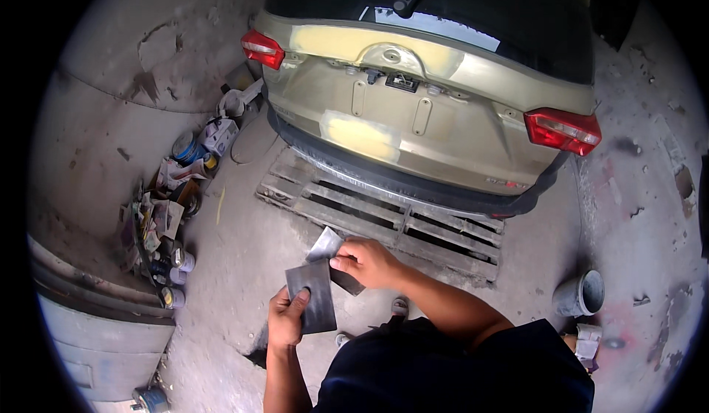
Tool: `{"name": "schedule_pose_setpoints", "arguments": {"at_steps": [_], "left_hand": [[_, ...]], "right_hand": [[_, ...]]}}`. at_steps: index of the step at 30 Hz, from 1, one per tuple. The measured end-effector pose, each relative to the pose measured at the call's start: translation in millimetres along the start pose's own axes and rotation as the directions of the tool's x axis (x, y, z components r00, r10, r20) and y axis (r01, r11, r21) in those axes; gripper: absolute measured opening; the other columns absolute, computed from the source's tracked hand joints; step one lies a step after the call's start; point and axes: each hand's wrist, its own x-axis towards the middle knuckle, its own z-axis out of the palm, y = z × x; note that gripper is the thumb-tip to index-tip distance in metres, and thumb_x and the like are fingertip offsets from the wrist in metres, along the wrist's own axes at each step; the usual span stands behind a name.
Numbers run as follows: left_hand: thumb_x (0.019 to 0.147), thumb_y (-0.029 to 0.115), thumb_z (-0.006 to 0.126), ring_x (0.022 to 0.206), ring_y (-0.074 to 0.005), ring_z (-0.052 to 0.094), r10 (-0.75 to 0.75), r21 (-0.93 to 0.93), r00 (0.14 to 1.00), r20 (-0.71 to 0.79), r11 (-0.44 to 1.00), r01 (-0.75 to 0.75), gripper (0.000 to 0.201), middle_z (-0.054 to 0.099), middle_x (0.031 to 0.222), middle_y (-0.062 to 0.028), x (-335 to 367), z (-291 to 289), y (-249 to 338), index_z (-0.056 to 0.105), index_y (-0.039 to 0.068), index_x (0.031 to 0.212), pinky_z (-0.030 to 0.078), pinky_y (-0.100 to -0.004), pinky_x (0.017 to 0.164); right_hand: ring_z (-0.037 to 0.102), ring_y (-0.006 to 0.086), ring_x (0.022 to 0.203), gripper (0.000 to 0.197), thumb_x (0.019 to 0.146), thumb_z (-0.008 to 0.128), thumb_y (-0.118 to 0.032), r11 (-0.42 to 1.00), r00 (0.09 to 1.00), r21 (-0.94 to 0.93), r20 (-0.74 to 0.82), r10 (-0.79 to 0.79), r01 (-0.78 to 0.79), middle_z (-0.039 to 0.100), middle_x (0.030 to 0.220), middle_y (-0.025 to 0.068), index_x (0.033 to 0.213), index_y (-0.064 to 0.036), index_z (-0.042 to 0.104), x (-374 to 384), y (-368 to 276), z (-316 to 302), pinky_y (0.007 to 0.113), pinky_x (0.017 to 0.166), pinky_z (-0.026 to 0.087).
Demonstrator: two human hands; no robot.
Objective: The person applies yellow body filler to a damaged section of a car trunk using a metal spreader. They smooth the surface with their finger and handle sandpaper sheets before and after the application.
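My left hand [285, 320] grips a dark grey rectangular sheet [318, 308], its thumb pressed flat on the upper face. Close to the sheet's upper right corner, my right hand [375, 267] pinches a thin, shiny silver-grey flat piece [324, 244]. A second dark flat piece [347, 284] shows below the right fingers; whether it joins the silver one is hidden. The material of these pieces is unclear. Beyond both hands stands the rear of a gold-beige car [473, 143], with pale yellow patches [362, 138] on its tailgate.
A slatted wooden pallet [402, 225] lies below the bumper. Along the left wall are paint cans [185, 147], boxes and scattered rubbish [164, 217]. A grey bucket [569, 298] stands at right, near a small white package [588, 343]. My shoe [399, 307] shows beneath me.
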Motion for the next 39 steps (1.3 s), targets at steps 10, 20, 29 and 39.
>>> {"name": "schedule_pose_setpoints", "arguments": {"at_steps": [10, 20, 29, 39], "left_hand": [[0.089, 0.006, 0.065, 0.075, -0.0068, 0.055, 0.145, 0.206, 0.983, -0.111, 0.971, -0.12, 0.01, 0.065, 0.086, -0.0022, 9.3, 18.6, -9.1, 0.061, -0.002, 0.094, 0.047, -0.0228, 0.069], [0.091, 0.005, 0.061, 0.08, -0.0074, 0.056, -0.091, 0.212, 0.988, 0.12, 0.975, 0.064, 0.014, 0.065, 0.091, -0.0004, 4.8, -2.0, -5.3, 0.063, -0.001, 0.103, 0.047, -0.0236, 0.075], [0.086, 0.0, 0.06, 0.1, -0.0174, 0.058, -0.132, -0.356, 0.985, -0.108, 0.931, 0.086, 0.03, 0.063, 0.109, -0.0053, 16.0, 21.0, -31.7, 0.056, 0.005, 0.116, 0.045, -0.034, 0.093], [0.09, -0.001, 0.053, 0.099, -0.0185, 0.057, 0.136, -0.217, 0.935, -0.327, 0.952, -0.214, 0.031, 0.059, 0.108, -0.0084, 23.0, 50.2, -33.4, 0.046, 0.001, 0.12, 0.045, -0.0331, 0.089]], "right_hand": [[0.055, 0.02, 0.066, 0.028, 0.091, 0.061, -0.027, 0.977, 0.989, 0.158, 0.058, 0.138, -0.146, 0.057, 0.073, 0.0123, 0.083, 0.0004, 0.058, -20.0, 0.1, 19.1, 0.034, 0.061, 0.044], [0.053, 0.0102, 0.07, 0.028, 0.094, 0.058, -0.027, 0.881, 0.921, 0.336, -0.086, 0.38, -0.333, 0.06, 0.075, 0.0042, 0.091, 0.0, 0.061, -19.5, 23.9, -4.7, 0.029, 0.065, 0.044], [0.06, 0.0284, 0.11, 0.054, 0.086, 0.064, -0.01, 0.957, 0.95, 0.191, -0.183, 0.253, -0.219, 0.061, 0.117, 0.0196, 0.135, -0.0067, 0.041, -18.4, 1.9, -12.5, 0.035, 0.09, 0.046], [0.055, 0.0305, 0.111, 0.038, 0.089, 0.058, -0.005, 0.954, 0.947, 0.013, -0.123, -0.295, 0.299, 0.056, 0.124, 0.0148, 0.126, -0.0017, 0.055, -34.7, -14.1, 22.7, 0.038, 0.093, 0.047]]}}
